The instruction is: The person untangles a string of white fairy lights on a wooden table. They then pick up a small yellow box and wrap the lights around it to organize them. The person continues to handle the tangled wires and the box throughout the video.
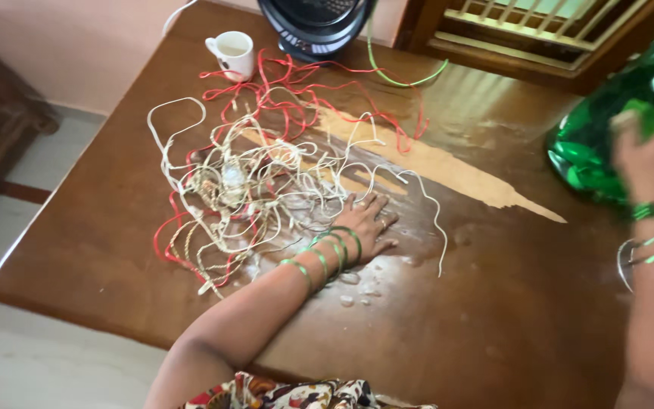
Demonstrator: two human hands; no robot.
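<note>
My left hand [367, 221] lies flat, fingers spread, on the wooden table [493, 318], pressing the right edge of a tangle of white cords [259, 185]. Red cords [297, 98] are mixed in and spread toward the far side. Green bangles circle that wrist. My right hand [652, 155], blurred at the right edge, is closed on a shiny green bundle [596, 144] that rests at the table's right side. That wrist also wears green bangles.
A white cup [232, 51] stands at the far left of the table. A dark fan base [313, 26] sits at the far edge with a green cord [406, 76] beside it. Water drops [357, 288] lie near my left wrist. A wooden frame is behind.
</note>
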